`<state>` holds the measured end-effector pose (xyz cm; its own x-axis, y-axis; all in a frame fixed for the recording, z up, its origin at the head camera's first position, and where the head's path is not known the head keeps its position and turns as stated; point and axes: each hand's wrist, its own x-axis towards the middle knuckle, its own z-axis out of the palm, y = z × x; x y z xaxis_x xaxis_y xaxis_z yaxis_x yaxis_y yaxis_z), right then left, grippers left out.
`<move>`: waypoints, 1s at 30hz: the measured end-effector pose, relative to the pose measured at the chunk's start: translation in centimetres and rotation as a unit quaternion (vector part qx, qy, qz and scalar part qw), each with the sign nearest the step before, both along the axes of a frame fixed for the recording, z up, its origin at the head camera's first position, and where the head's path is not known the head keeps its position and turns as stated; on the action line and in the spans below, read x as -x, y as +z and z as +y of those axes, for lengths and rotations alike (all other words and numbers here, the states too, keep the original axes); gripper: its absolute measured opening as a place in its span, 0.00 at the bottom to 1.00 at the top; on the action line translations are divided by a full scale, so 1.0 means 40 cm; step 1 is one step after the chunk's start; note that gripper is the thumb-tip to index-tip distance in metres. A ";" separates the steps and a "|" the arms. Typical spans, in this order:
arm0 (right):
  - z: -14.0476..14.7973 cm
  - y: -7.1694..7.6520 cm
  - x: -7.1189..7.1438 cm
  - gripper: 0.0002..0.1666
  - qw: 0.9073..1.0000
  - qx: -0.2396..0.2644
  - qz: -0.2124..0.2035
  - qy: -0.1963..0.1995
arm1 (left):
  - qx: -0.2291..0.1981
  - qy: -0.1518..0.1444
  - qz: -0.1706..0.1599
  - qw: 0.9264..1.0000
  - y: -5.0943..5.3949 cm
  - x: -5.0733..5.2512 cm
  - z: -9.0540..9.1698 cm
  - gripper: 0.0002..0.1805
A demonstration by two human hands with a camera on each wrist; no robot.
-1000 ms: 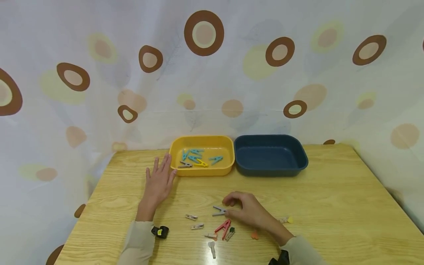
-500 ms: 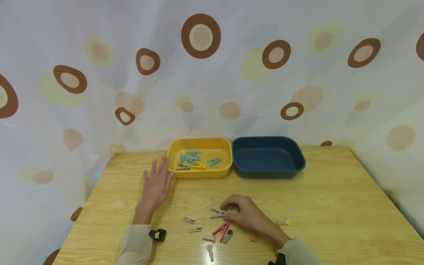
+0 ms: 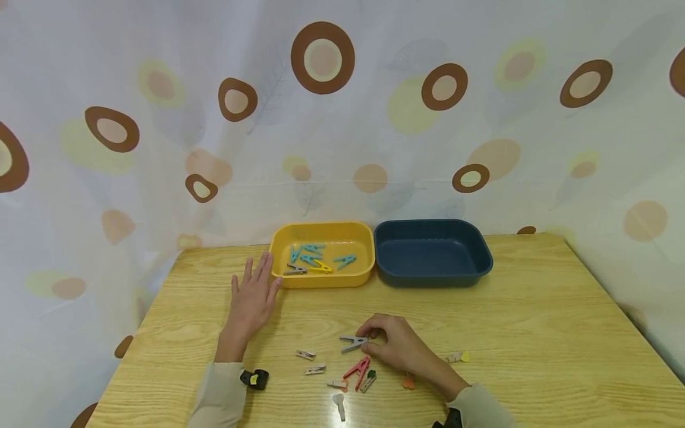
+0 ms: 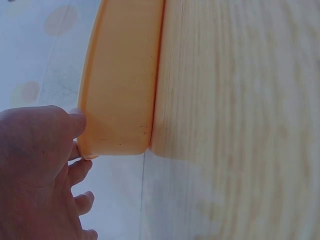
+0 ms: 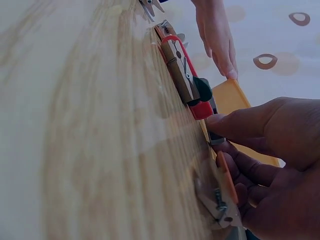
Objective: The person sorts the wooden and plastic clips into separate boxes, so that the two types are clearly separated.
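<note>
In the head view, my right hand point(image 3: 393, 343) pinches a grey clothespin point(image 3: 352, 343) between thumb and fingers, low over the table. My left hand point(image 3: 253, 302) rests with fairly straight, spread fingers against the near left corner of a yellow tray point(image 3: 326, 280). Its thumb touches the tray's rim in the left wrist view. A red clothespin point(image 3: 358, 372) lies just below the right hand, beside a small wooden clothespin point(image 3: 367, 383) with a green tip. Inside the tray are several blue clothespins point(image 3: 345, 260), a yellow clothespin point(image 3: 321, 267) and a grey one.
A dark blue tray point(image 3: 433, 279) stands right of the yellow one. Small wooden clothespins point(image 3: 316, 370) lie left of the red one. Another, with a yellow heart point(image 3: 465, 356), is right of the right hand; an orange heart point(image 3: 408, 381) lies below it. A patterned curtain hangs behind.
The right hand's fingers have closed on the grey clothespin, and it has tilted slightly in their pinch. The left hand stays at the yellow tray. The head view has shifted a little.
</note>
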<state>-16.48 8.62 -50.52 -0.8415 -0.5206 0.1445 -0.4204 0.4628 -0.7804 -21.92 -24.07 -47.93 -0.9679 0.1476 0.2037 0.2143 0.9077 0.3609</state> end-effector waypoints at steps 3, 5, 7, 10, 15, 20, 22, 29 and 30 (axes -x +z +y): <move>0.001 0.002 -0.001 0.06 1.000 0.005 -0.003 -0.003 | -0.002 0.000 0.005 1.000 0.001 -0.002 0.000 0.34; 0.001 0.005 -0.002 0.06 1.000 0.008 -0.006 -0.005 | -0.005 -0.001 0.007 1.000 0.001 -0.003 0.000 0.34; 0.002 0.008 -0.003 0.06 1.000 0.010 -0.011 -0.010 | -0.006 -0.001 0.006 1.000 0.002 -0.004 0.000 0.34; 0.003 0.011 -0.004 0.07 1.000 0.013 -0.017 -0.014 | -0.005 -0.002 0.001 1.000 0.005 -0.004 0.000 0.34; 0.004 0.015 -0.004 0.07 0.999 0.021 -0.028 -0.025 | -0.003 -0.002 -0.001 1.000 0.006 -0.004 0.000 0.34; 0.004 0.019 -0.003 0.07 0.998 0.034 -0.028 -0.041 | -0.006 -0.003 0.000 1.000 0.002 -0.002 -0.001 0.34; 0.003 0.023 -0.003 0.07 0.998 0.039 -0.025 -0.045 | -0.007 -0.003 0.001 1.000 0.002 -0.002 -0.001 0.35; 0.002 0.051 0.005 0.08 0.997 0.050 -0.003 -0.064 | -0.007 -0.002 0.001 1.000 0.006 -0.004 0.000 0.35; 0.003 0.056 0.009 0.08 0.996 0.053 0.004 -0.067 | -0.007 -0.002 0.001 1.000 0.006 -0.004 0.001 0.35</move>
<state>-16.84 8.74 -48.30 -0.9012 -0.3849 0.1992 -0.3662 0.4305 -0.8249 -21.77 -24.05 -47.68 -0.9669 0.1484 0.2078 0.2187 0.9014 0.3738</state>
